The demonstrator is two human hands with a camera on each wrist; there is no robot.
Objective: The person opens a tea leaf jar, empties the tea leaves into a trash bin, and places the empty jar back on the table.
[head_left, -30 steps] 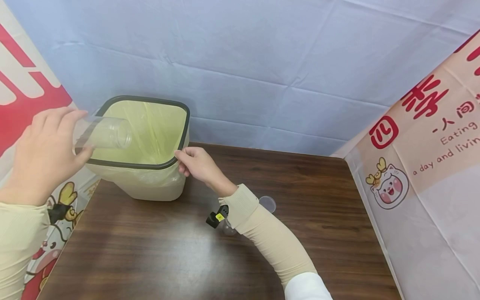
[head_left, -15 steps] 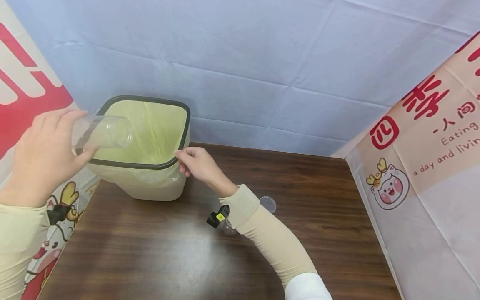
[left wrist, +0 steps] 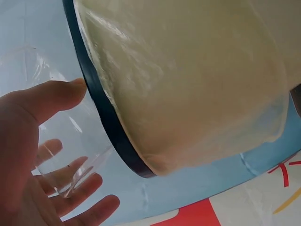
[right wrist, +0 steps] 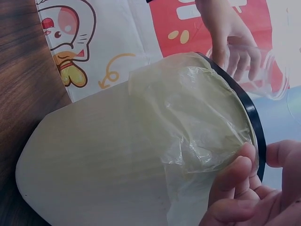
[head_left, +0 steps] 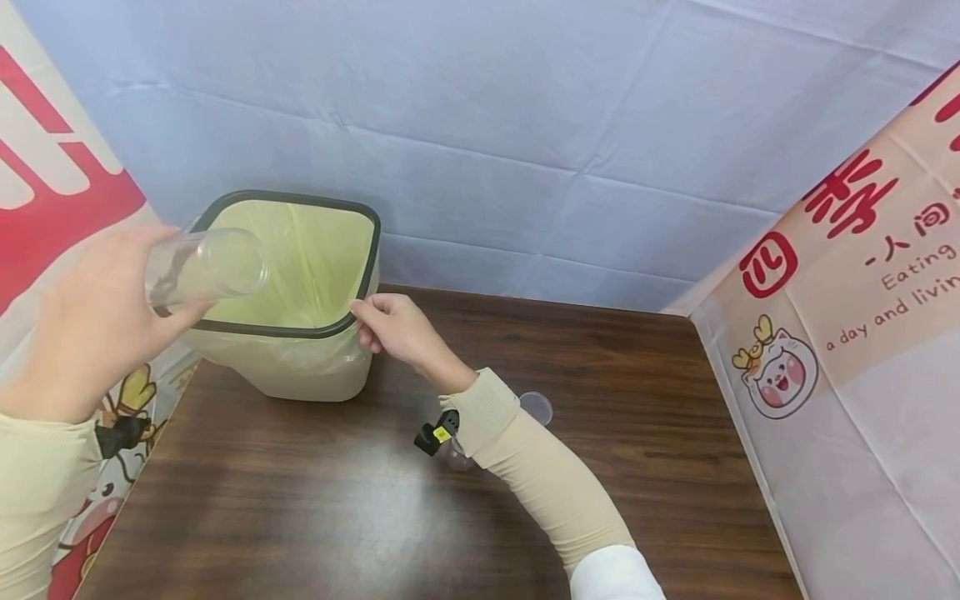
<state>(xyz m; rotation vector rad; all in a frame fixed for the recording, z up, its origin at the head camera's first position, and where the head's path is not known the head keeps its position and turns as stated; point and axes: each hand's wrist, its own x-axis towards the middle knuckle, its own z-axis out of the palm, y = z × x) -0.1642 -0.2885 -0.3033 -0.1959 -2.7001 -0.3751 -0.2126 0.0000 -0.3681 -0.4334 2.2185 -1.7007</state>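
Note:
My left hand (head_left: pixel 101 312) holds a clear, see-through jar (head_left: pixel 191 267) over the left rim of a pale trash bin (head_left: pixel 322 382). The jar is tilted, its mouth facing right and partly toward the head camera. Its thumb and fingers lie around the jar's sides in the left wrist view. Inside the bin is a thin yellowish bag (head_left: pixel 307 258), folded over the dark rim (left wrist: pixel 113 123). My right hand (head_left: pixel 401 329) pinches the bin's rim at the near right corner, thumb on one side and fingers on the bag outside (right wrist: pixel 193 113).
On the brown wooden table (head_left: pixel 300 517), a clear round lid (head_left: pixel 536 408) lies beyond my right forearm. A small clear rounded object (head_left: pixel 459 457) is partly hidden under that wrist. A pale blue cloth wall (head_left: pixel 480 150) stands behind, printed panels (head_left: pixel 862 317) at the sides.
My left hand has turned the jar, so its mouth shows more toward the head camera. It has shifted slightly right. The right hand stays on the rim.

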